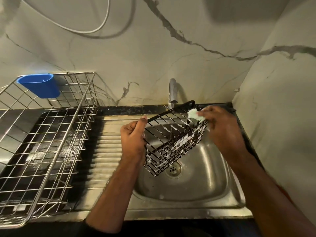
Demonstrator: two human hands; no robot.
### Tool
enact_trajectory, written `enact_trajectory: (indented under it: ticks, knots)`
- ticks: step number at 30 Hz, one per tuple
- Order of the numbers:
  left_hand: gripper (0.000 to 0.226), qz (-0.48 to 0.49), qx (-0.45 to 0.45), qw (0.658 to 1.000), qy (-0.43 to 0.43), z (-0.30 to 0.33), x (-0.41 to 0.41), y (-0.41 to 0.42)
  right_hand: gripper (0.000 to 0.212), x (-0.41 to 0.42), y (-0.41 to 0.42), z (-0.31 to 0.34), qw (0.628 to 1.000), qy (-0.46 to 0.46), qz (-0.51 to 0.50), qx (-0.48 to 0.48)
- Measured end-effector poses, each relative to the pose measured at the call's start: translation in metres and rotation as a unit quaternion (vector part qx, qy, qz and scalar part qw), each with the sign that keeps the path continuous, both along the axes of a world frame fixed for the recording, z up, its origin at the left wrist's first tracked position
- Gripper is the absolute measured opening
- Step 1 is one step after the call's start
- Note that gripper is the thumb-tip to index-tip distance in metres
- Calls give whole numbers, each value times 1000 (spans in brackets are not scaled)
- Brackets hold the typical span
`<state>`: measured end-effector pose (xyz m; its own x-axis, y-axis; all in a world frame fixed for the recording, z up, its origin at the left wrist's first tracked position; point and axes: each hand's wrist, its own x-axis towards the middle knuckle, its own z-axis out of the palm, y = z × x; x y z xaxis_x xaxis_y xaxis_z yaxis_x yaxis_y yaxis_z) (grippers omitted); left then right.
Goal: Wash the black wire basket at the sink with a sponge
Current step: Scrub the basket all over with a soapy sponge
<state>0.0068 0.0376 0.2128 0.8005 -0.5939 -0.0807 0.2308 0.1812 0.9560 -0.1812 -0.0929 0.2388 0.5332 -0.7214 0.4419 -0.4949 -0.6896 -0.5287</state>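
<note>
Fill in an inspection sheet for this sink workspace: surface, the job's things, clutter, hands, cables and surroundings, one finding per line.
Surface: steel sink with ribbed drainboard, wet; tap running.
Job's things: black wire basket, soapy, held tilted over the bowl under the water; pale green sponge pressed to its far upper edge.
Clutter: silver dish rack left of the sink, with a blue plastic cup hung on its back rail.
Hands: left hand grips the basket's near rim; right hand holds the sponge.
Cables: white cable looping across the wall.
Surroundings: marble-patterned wall, dark counter edge.
</note>
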Motion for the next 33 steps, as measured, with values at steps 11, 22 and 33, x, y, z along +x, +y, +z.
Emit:
enact_trajectory:
  ticks: [11,22,33]
  knots:
    - [25,44,3,988,148,2,-8,-6,60,15,62,5,968,59,217,-108]
    - [44,-12,-35,992,117,-9,6,-4,34,-9,-15,11,995,-94,-24,-7]
    - [53,-84,-31,995,-33,-5,-5,-2,40,12,10,23,994,73,81,22]
